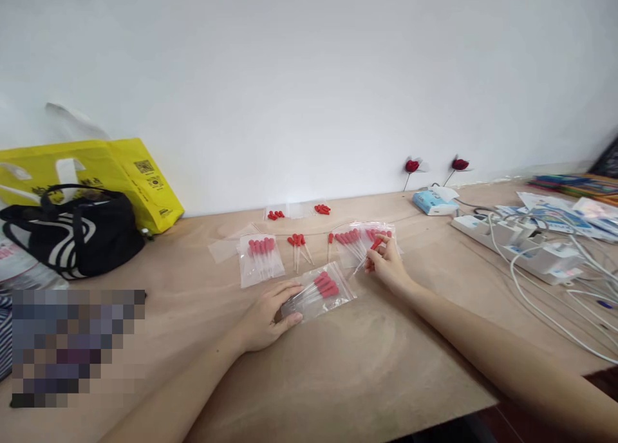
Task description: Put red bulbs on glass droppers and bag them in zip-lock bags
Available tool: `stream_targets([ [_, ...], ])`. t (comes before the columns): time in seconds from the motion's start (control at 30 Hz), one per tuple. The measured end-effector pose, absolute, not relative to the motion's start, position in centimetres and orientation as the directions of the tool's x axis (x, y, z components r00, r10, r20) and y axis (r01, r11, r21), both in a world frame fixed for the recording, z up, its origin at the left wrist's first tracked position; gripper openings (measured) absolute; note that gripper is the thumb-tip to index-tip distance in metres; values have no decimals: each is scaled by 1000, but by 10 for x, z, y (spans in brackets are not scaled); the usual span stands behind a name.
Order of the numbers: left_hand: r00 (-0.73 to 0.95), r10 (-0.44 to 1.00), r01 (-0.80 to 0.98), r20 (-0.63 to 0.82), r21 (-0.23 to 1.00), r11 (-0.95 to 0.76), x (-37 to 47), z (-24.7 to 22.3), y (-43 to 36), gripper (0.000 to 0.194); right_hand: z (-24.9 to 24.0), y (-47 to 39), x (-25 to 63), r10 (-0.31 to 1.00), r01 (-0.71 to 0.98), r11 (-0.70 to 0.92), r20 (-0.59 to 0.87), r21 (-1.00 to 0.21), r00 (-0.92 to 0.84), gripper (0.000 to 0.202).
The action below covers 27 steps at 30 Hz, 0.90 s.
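Glass droppers with red rubber bulbs lie about in clear zip bags. My left hand grips the lower end of a zip bag with several droppers in it, thumb and fingers closed on it. A single dropper is pinched in my right hand, its clear tip pointing down toward that bag's open side. Behind my right hand lies another filled bag. Left of it are a lone dropper, a small loose bunch of droppers and a filled bag.
Loose red bulbs lie on plastic at the wall. On the left stand a yellow tote bag and a black bag. A tissue pack, a power strip and tangled white cables occupy the right.
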State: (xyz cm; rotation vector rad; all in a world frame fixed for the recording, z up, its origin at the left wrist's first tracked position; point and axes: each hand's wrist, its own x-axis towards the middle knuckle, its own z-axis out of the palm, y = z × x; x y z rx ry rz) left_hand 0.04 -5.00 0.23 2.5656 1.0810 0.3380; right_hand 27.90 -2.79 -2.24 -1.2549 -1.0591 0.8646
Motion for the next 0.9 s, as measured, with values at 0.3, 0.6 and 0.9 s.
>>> stream_targets([
  [0.3, 674, 734, 649, 85, 406, -643, -1, 2, -51, 43, -26, -29, 265, 930, -70, 213, 180, -975, 321, 47],
  [0.6, 673, 732, 639, 105, 416, -647, 0, 1, -50, 43, -24, -40, 261, 970, -185, 112, 67, -976, 234, 43],
  [0.9, 671, 735, 654, 97, 389, -649, 1, 0, -50, 43, -23, -49, 259, 985, -199, 58, 24, -978, 170, 42],
])
